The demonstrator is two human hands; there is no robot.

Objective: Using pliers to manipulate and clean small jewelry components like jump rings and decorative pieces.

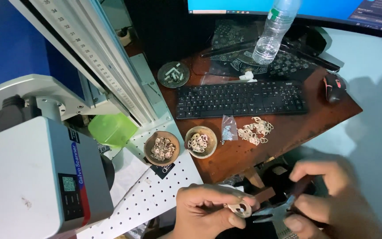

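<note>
So right now the left hand (208, 208) has its fingers pinched shut on one small pale ring-shaped piece (240, 208), held low in front of the body, just off the edge of the tabletop (288, 128). The right hand (328, 194) is blurry but its fingers are wrapped around a pair of small pliers (274, 214), with the tips sitting right at the piece. Judging by how things lie, this looks somewhere mid-batch: there's a loose pile of the same pale pieces (255, 130) on the tabletop next to a little clear bag (227, 129), and two wooden bowls, the left bowl (162, 148) and the right bowl (200, 141), both already hold a fair number. I can't tell which heap is finished and which is waiting, so the exact count left is anyone's guess. A black keyboard (240, 98) sits just behind all this.
</note>
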